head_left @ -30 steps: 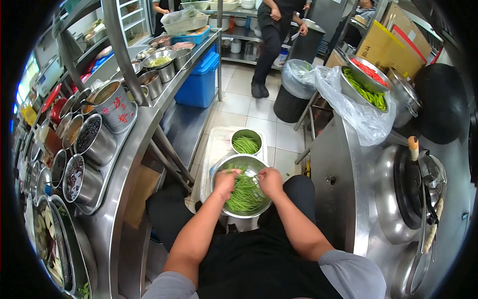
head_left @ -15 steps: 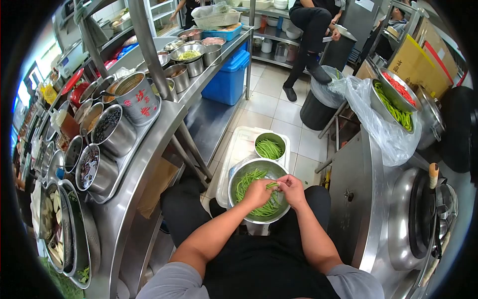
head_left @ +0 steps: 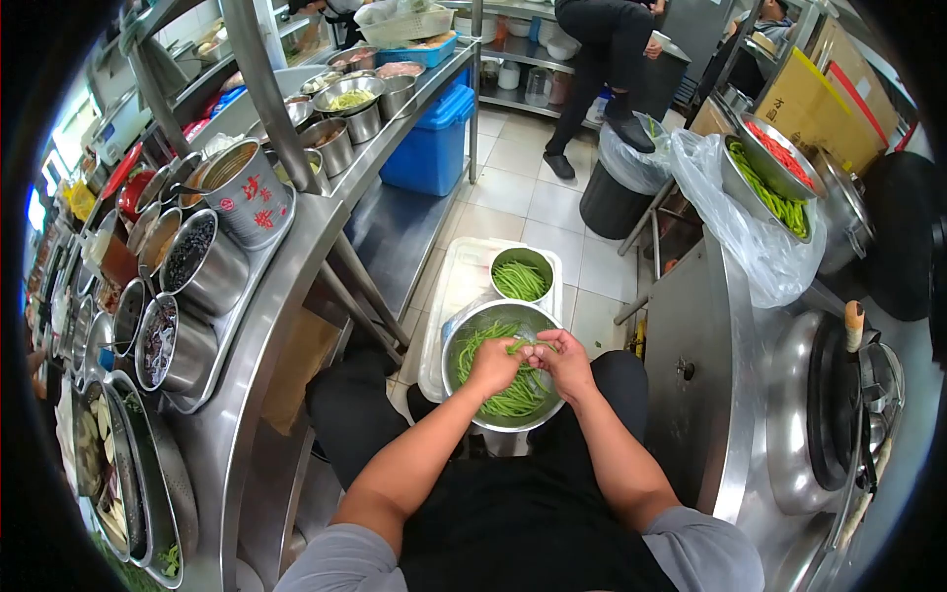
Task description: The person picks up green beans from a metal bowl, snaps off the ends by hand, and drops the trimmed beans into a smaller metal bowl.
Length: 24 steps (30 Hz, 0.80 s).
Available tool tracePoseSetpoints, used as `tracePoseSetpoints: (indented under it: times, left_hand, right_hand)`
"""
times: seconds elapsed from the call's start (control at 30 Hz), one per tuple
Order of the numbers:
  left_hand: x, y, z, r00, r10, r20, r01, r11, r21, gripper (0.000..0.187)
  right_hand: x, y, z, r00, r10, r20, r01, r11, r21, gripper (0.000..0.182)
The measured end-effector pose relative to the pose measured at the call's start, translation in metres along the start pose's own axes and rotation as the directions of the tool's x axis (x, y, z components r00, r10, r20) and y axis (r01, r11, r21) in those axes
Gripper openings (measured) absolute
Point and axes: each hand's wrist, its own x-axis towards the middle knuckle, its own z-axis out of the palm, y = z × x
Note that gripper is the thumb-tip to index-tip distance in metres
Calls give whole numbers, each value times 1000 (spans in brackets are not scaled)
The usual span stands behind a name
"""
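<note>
Over a large steel bowl [head_left: 548, 414] between my knees, both my hands work close together. My left hand [head_left: 496, 369] is closed around a few green beans, whose ends stick out past its fingers. The fingers of my right hand [head_left: 565, 365] pinch at the tip of these beans, nearly touching the left fingertips. Loose green beans [head_left: 515, 399] lie in the bowl below. Just beyond it, a smaller steel pot [head_left: 496, 283] holds more green beans [head_left: 520, 281].
A white board [head_left: 461, 281] lies under the pot. Steel counters flank me, the left one [head_left: 286, 326] crowded with sauce pots. A black bin [head_left: 614, 202] stands ahead on the right, near a seated person's shoe [head_left: 629, 135]. A wok [head_left: 804, 414] rests at right.
The view has shifted slightly, so most things sit a little further left and up. My hands stay together over the bowl; the right fingers have shifted slightly on the beans.
</note>
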Motion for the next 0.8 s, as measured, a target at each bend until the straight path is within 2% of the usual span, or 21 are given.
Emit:
tracePoseSetpoints:
  times: [0.07, 0.2, 0.27, 0.43, 0.5, 0.57, 0.63, 0.67, 0.73, 0.8]
  left_hand:
    - [-2, 4, -1, 1000, 19, 5, -19, 998, 63, 24]
    - [-11, 12, 4, 999, 49, -17, -46, 992, 119, 17]
    - [-13, 9, 5, 981, 188, -57, -177, 971, 162, 15]
    - [-10, 9, 6, 998, 56, 18, -57, 996, 68, 18]
    - [-8, 13, 1, 999, -35, 0, 35, 999, -5, 20]
    - [-7, 8, 0, 999, -49, 13, 49, 998, -45, 22]
    - [-1, -3, 3, 999, -11, 44, 18, 987, -159, 24]
    - [-1, -9, 5, 999, -11, 43, 17, 987, -158, 24]
    - [-6, 3, 0, 993, -92, 79, 97, 994, -57, 21]
    - [-9, 12, -1, 989, -131, 70, 139, 983, -123, 22]
  right_hand:
    - [-3, -2, 0, 999, 45, -17, -43, 995, 93, 21]
    - [-2, -4, -3, 996, 88, 7, -89, 993, 80, 17]
    - [2, 4, -7, 990, 140, 21, -140, 990, 26, 11]
    - [1, 6, -5, 997, 79, -4, -79, 996, -28, 8]
    - [-1, 6, -1, 998, -66, 0, 66, 997, -48, 9]
    - [0, 4, 0, 997, -80, -13, 79, 994, -77, 12]
    - [0, 0, 0, 990, -98, -104, 95, 995, -40, 17]
    - [0, -2, -1, 990, -99, -103, 95, 995, -40, 17]
    - [2, -5, -5, 986, -127, -111, 143, 978, 153, 24]
    - [2, -6, -8, 991, -103, -85, 113, 987, 117, 25]
